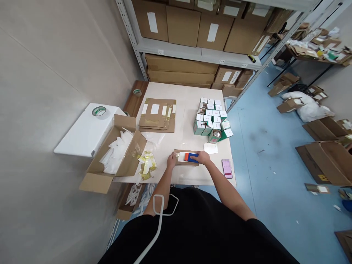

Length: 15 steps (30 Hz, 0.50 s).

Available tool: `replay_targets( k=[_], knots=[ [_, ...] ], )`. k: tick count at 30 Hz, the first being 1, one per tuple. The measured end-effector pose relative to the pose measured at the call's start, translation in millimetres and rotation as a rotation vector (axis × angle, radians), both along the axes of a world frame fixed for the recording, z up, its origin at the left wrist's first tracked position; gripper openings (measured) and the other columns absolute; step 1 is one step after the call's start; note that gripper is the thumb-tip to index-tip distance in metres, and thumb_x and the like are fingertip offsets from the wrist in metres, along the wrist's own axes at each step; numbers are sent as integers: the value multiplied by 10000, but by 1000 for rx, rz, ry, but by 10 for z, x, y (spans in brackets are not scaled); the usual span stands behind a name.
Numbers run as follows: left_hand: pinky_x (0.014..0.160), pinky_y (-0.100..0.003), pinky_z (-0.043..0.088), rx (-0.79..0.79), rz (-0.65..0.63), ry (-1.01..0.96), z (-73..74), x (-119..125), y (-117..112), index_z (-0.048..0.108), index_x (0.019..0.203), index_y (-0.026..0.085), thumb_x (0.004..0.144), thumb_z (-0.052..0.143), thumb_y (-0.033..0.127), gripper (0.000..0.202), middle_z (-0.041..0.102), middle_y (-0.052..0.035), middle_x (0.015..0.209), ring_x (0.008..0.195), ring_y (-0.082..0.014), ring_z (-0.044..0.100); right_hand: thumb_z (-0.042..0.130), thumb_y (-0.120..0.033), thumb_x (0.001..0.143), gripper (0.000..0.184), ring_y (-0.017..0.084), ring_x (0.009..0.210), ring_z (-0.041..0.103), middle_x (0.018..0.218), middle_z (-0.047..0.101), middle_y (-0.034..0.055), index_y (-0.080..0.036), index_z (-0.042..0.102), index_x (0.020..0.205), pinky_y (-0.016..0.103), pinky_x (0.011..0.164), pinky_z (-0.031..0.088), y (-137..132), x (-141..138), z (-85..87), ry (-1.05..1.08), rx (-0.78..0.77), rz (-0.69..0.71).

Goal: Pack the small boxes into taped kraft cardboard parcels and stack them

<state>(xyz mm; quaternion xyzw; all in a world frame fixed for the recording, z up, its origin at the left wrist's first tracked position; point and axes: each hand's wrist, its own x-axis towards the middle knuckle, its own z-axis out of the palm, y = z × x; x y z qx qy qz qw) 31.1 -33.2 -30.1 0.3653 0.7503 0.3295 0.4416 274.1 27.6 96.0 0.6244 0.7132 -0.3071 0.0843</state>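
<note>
A small flat cardboard box (186, 163) lies near the front edge of the table, with a white label (181, 157) on its top. My left hand (171, 160) grips the box's left end. In my right hand (203, 157) is a blue-and-orange scraper-like tool (192, 157), its orange end over the label. Behind my right hand lies a white paper slip (210, 148). A pink-screened phone (227, 168) rests to the right of it. Crumpled yellow tape and label scraps (147, 164) sit to the left of my left hand.
Several white-and-green small boxes (211, 116) stand at the table's right. Flattened cardboard (158, 114) lies back left. An open carton (128, 161) of white material overhangs the left edge; a tape roll (99, 111) sits on a white surface beyond. A loaded shelf (189, 51) stands behind.
</note>
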Motion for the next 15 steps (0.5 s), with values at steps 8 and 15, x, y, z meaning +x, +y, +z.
replay_targets(
  k=[8,15],
  knots=[
    [919,-356,514,-38,22,47,66,119,-27,734,1229,251,984,513,537,436,794,-94,1137,1069,-288,717,728,-740,798,538,266,842,706,890,759,131,-202,736,781,288,612,401,70,615,-4,-39,38,-40],
    [920,-400,497,-50,-43,57,16,422,-15,708,1272,292,954,552,586,460,791,-116,1105,1061,-325,721,720,-778,783,578,257,848,694,928,761,126,-201,734,810,278,593,374,124,1011,83,-98,87,1]
  ],
)
